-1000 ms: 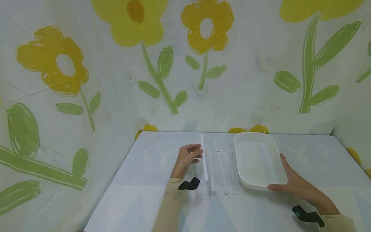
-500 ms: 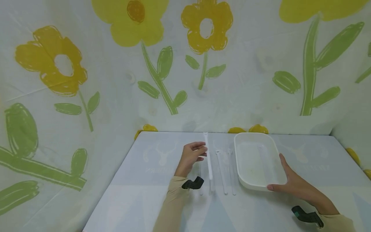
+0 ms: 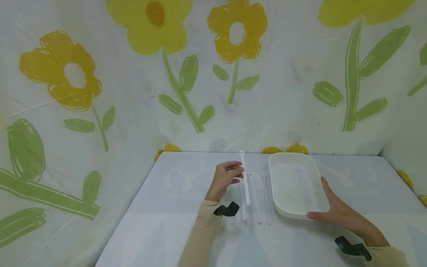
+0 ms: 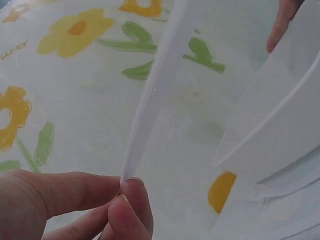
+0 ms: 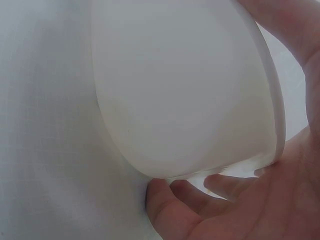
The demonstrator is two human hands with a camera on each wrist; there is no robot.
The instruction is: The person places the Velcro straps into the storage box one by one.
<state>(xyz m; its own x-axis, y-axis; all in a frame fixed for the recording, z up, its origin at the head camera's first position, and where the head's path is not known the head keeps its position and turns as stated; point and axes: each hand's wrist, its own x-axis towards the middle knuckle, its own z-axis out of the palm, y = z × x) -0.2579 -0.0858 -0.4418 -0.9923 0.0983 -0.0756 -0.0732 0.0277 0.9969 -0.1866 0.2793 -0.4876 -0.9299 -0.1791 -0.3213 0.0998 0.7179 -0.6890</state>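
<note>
Between left thumb and fingers, my left hand (image 3: 227,178) pinches a long, thin white plastic strip (image 3: 245,178) with a small wider head at its far end. It is held above several similar, partly see-through strips (image 3: 255,200) lying side by side on the table. In the left wrist view the pinched strip (image 4: 155,90) slants up from the fingertips. My right hand (image 3: 340,209) grips the near right corner of a white rounded rectangular tub (image 3: 281,211). Inside the tub lies one faint translucent strip (image 3: 304,187). The right wrist view has fingers curled against the tub's wall (image 5: 180,90).
A pale patterned table (image 3: 150,230) carries everything. Behind it and on the left hangs a white cloth (image 3: 283,92) printed with yellow flowers and green leaves. A dark camera mount sits on each wrist, at the left (image 3: 227,209) and the right (image 3: 353,249).
My left hand has moved right and slightly away with the pinched strip, passing over the strips on the table toward the tub. The right hand and tub stay put.
</note>
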